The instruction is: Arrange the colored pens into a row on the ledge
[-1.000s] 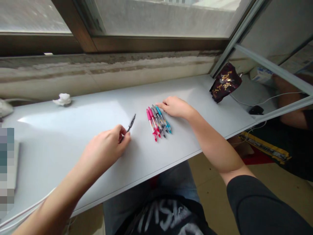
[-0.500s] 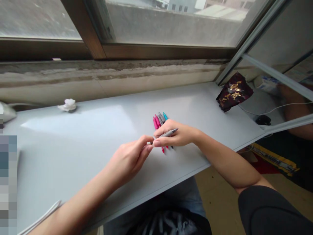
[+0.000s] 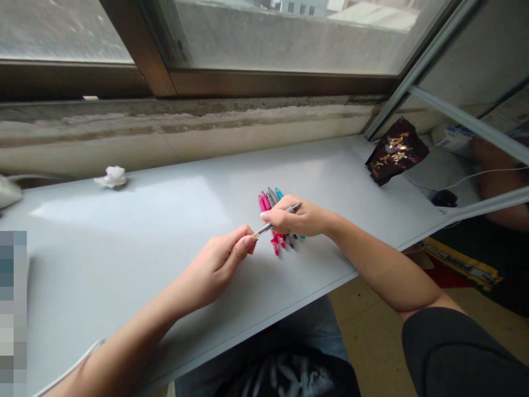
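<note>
My right hand (image 3: 303, 221) is closed on a grey pen (image 3: 286, 215) and holds it slanted above the table, its pale bare tip pointing down-left. My left hand (image 3: 217, 264) is pinched, thumb against forefinger, right at that tip; what the fingers hold is hidden. Beneath my right hand a row of pink, grey and blue pens (image 3: 269, 199) lies side by side on the grey table (image 3: 165, 231), partly covered by the hand.
A crumpled white paper (image 3: 111, 176) lies at the back left by the window wall. A dark red snack bag (image 3: 394, 150), a white cable and a black mouse (image 3: 444, 197) sit at the right end. Another person's arm (image 3: 496, 165) shows behind the metal frame.
My left hand lifted the grey pen from the table and brought it to my right hand, which took it. The hands have since drawn slightly apart, baring the pen's tip.
</note>
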A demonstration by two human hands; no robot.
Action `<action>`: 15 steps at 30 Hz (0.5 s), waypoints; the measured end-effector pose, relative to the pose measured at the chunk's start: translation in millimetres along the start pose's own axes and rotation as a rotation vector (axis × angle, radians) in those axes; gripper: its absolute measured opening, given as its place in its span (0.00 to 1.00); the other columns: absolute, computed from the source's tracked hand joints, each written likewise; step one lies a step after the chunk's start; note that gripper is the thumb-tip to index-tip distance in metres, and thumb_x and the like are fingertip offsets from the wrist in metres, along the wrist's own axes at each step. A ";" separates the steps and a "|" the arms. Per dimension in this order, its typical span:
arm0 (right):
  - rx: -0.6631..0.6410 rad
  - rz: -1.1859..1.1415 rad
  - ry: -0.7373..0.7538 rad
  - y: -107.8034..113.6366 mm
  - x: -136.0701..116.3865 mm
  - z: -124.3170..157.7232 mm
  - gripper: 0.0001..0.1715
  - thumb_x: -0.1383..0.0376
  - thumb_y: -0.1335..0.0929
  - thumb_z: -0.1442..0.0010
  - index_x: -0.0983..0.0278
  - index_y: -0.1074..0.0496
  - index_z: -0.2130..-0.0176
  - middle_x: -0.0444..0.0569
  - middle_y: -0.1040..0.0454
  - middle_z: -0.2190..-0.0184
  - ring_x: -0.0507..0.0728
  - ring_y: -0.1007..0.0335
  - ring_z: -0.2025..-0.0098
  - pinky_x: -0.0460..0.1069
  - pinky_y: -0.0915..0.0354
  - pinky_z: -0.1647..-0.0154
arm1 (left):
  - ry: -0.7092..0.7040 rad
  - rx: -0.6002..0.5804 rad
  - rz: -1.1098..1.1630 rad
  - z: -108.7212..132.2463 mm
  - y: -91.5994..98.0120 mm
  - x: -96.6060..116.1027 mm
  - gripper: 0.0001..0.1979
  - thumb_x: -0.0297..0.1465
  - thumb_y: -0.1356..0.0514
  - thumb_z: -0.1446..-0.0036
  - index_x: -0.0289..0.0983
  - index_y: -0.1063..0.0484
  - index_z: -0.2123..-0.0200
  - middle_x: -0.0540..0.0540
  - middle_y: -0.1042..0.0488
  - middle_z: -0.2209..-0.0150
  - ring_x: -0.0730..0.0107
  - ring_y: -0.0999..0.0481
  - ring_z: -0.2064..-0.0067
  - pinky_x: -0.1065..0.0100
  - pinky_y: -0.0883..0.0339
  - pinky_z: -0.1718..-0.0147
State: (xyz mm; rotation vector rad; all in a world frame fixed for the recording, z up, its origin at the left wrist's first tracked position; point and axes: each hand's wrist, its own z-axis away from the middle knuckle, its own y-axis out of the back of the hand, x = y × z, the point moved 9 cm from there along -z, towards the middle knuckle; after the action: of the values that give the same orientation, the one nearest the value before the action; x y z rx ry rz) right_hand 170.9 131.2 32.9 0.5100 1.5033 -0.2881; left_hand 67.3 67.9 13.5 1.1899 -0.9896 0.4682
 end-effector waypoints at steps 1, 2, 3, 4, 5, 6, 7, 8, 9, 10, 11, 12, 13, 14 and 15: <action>-0.032 0.019 0.003 -0.8 -1.2 0.7 0.35 0.50 0.31 0.28 0.60 0.47 0.79 0.35 0.52 0.82 0.47 0.58 0.78 0.48 0.56 0.77 | 0.008 -0.035 0.039 -0.1 -2.6 -0.4 0.24 0.49 0.56 0.23 0.41 0.36 0.67 0.53 0.34 0.74 0.69 0.35 0.72 0.67 0.36 0.70; -0.062 0.033 0.008 -1.6 -2.4 1.3 0.35 0.50 0.31 0.28 0.59 0.48 0.79 0.35 0.53 0.82 0.47 0.59 0.78 0.48 0.56 0.77 | 0.017 -0.066 0.074 -0.1 -5.2 -1.0 0.25 0.50 0.56 0.23 0.41 0.37 0.68 0.52 0.35 0.74 0.69 0.36 0.72 0.67 0.36 0.70; -0.089 0.046 0.016 -2.4 -3.5 1.6 0.35 0.50 0.32 0.28 0.59 0.48 0.79 0.36 0.52 0.81 0.47 0.59 0.78 0.48 0.56 0.77 | 0.029 -0.097 0.108 -0.2 -7.8 -1.9 0.27 0.52 0.56 0.23 0.41 0.38 0.69 0.52 0.36 0.74 0.69 0.37 0.72 0.67 0.37 0.70; -0.108 0.058 0.030 -2.8 -4.9 1.6 0.34 0.50 0.32 0.28 0.59 0.47 0.78 0.36 0.52 0.81 0.47 0.58 0.77 0.48 0.55 0.76 | 0.043 -0.128 0.143 -0.2 -10.4 -3.4 0.28 0.53 0.57 0.23 0.41 0.39 0.70 0.52 0.37 0.75 0.69 0.38 0.73 0.67 0.37 0.71; -0.122 0.069 0.048 -3.2 -6.5 1.3 0.34 0.50 0.31 0.28 0.60 0.46 0.78 0.36 0.52 0.81 0.47 0.58 0.77 0.48 0.55 0.76 | 0.059 -0.155 0.180 -0.3 -12.4 -5.1 0.29 0.54 0.57 0.24 0.41 0.40 0.71 0.53 0.39 0.75 0.69 0.40 0.73 0.66 0.38 0.71; -0.133 0.082 0.070 -3.7 -8.2 0.8 0.33 0.50 0.31 0.28 0.60 0.46 0.77 0.36 0.51 0.80 0.47 0.57 0.76 0.48 0.54 0.75 | 0.075 -0.184 0.219 -0.4 -14.2 -7.0 0.30 0.55 0.57 0.24 0.42 0.41 0.72 0.53 0.41 0.76 0.70 0.42 0.74 0.66 0.39 0.72; -0.143 0.100 0.092 -4.1 -9.6 0.3 0.33 0.50 0.30 0.29 0.60 0.45 0.77 0.36 0.51 0.79 0.47 0.57 0.76 0.47 0.53 0.75 | 0.093 -0.211 0.261 -0.5 -15.3 -9.2 0.30 0.56 0.57 0.25 0.42 0.42 0.73 0.53 0.43 0.76 0.70 0.44 0.74 0.66 0.41 0.73; -0.148 0.118 0.113 -4.1 -10.7 -0.2 0.32 0.50 0.29 0.30 0.60 0.44 0.77 0.36 0.51 0.79 0.47 0.56 0.75 0.47 0.52 0.74 | 0.102 -0.234 0.289 -0.8 -15.3 -10.7 0.31 0.57 0.56 0.25 0.42 0.41 0.73 0.54 0.44 0.76 0.70 0.45 0.74 0.67 0.42 0.74; -0.144 0.138 0.128 -3.2 -11.1 -0.7 0.32 0.50 0.28 0.31 0.61 0.43 0.76 0.36 0.50 0.79 0.47 0.55 0.75 0.47 0.52 0.74 | 0.114 -0.276 0.317 -0.7 -16.5 -12.0 0.30 0.57 0.56 0.25 0.42 0.40 0.73 0.54 0.44 0.77 0.70 0.45 0.75 0.67 0.42 0.74; -0.127 0.160 0.134 -0.8 -10.7 -1.5 0.32 0.49 0.27 0.32 0.61 0.41 0.76 0.36 0.47 0.79 0.47 0.53 0.75 0.47 0.51 0.73 | 0.124 -0.297 0.333 -1.0 -15.2 -13.6 0.30 0.57 0.57 0.25 0.42 0.40 0.73 0.54 0.45 0.77 0.70 0.46 0.75 0.67 0.42 0.75; -0.096 0.180 0.136 3.2 -10.0 -2.5 0.31 0.48 0.26 0.33 0.62 0.38 0.75 0.37 0.44 0.79 0.47 0.50 0.75 0.46 0.50 0.73 | 0.126 -0.284 0.299 -2.2 -10.5 -15.5 0.30 0.56 0.57 0.25 0.42 0.40 0.73 0.54 0.45 0.78 0.70 0.45 0.76 0.66 0.41 0.75; -0.045 0.196 0.130 9.2 -8.9 -3.8 0.30 0.46 0.24 0.36 0.63 0.35 0.73 0.38 0.40 0.78 0.47 0.46 0.75 0.46 0.48 0.73 | 0.116 -0.244 0.213 -3.9 -3.1 -17.3 0.30 0.55 0.57 0.25 0.41 0.39 0.73 0.53 0.42 0.78 0.69 0.43 0.75 0.66 0.40 0.74; 0.013 0.206 0.117 16.2 -7.6 -5.3 0.29 0.45 0.24 0.37 0.64 0.33 0.71 0.39 0.36 0.77 0.48 0.43 0.74 0.46 0.46 0.72 | 0.101 -0.152 0.111 -6.3 9.0 -18.7 0.29 0.54 0.55 0.25 0.41 0.36 0.72 0.52 0.40 0.77 0.69 0.40 0.74 0.67 0.39 0.73; 0.054 0.206 0.104 22.0 -6.4 -7.1 0.30 0.44 0.25 0.36 0.64 0.32 0.72 0.40 0.34 0.78 0.48 0.42 0.74 0.46 0.46 0.73 | 0.088 -0.062 0.020 -7.6 20.6 -19.4 0.27 0.54 0.53 0.26 0.41 0.34 0.69 0.52 0.38 0.75 0.68 0.37 0.73 0.67 0.38 0.71; 0.080 0.206 0.086 26.6 -5.1 -9.5 0.32 0.43 0.28 0.32 0.64 0.33 0.74 0.40 0.35 0.80 0.48 0.43 0.76 0.46 0.47 0.74 | 0.087 -0.014 -0.053 -7.8 28.1 -20.6 0.26 0.53 0.52 0.26 0.41 0.32 0.66 0.53 0.37 0.75 0.68 0.36 0.72 0.67 0.38 0.71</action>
State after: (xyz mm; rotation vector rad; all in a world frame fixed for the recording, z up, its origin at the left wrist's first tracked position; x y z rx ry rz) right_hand 175.2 158.1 41.8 0.7440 1.5127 -0.1671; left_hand 38.3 88.5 11.5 1.1712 -0.8840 0.4668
